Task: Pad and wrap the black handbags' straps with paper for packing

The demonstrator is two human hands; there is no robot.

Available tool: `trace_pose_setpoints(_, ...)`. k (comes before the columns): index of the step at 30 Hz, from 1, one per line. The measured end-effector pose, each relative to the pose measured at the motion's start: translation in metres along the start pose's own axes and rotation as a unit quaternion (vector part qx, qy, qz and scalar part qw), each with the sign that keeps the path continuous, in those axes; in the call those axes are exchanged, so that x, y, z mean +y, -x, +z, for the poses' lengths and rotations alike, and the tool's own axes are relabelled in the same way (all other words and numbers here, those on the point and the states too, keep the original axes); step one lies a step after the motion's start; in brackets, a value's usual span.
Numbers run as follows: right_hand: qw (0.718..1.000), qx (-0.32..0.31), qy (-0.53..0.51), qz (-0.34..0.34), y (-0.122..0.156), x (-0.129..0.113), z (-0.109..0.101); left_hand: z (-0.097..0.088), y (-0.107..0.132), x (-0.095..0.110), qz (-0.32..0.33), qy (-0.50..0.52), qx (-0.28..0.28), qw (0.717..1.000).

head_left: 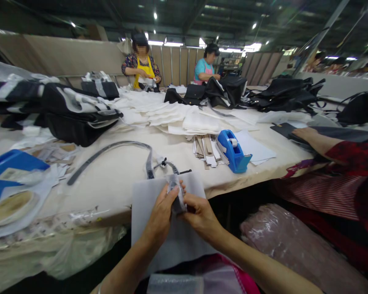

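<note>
My left hand [162, 212] and my right hand [200, 214] meet at the table's near edge, both closed on the end of a grey strap [110, 149] wrapped in clear plastic film [175, 183]. The strap arcs away to the left across the table. Under my hands lies a white sheet [147, 196] that hangs over the table's edge onto my lap. A small black clip sits on the strap just beyond my fingers.
A blue tape dispenser [233, 151] stands right of centre beside card strips and white sheets. Black bags [76, 114] are piled at left and far right. A co-worker's arm [315, 141] rests at right; two people work at the far end.
</note>
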State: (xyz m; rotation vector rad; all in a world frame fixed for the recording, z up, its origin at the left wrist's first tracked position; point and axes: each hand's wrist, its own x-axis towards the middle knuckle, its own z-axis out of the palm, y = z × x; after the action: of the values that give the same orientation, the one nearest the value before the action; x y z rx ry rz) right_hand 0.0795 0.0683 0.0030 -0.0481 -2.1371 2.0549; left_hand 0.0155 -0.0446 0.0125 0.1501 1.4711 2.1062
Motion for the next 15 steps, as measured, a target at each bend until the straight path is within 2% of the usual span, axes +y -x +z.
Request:
trace_pose_setpoints(3, 0.993, -0.033, -0.060, 0.100, -0.001, -0.006, -0.001, 0.001, -0.002, -0.005, -0.005, -0.017, 0.035, 0.999)
trace_pose_setpoints(5, 0.987, -0.037, -0.093, 0.129, -0.003, -0.011, -0.002, 0.002, -0.002, -0.006, -0.003, -0.005, 0.037, 0.999)
trace_pose_setpoints(10, 0.991, -0.007, -0.089, 0.102, -0.002, -0.012, -0.007, 0.003, -0.005, -0.004, 0.005, 0.077, 0.024, 0.997)
trace_pose_setpoints(15, 0.993, 0.007, -0.084, 0.078, 0.002, -0.003, -0.009, 0.003, -0.010, -0.008, 0.035, 0.063, 0.042, 0.996)
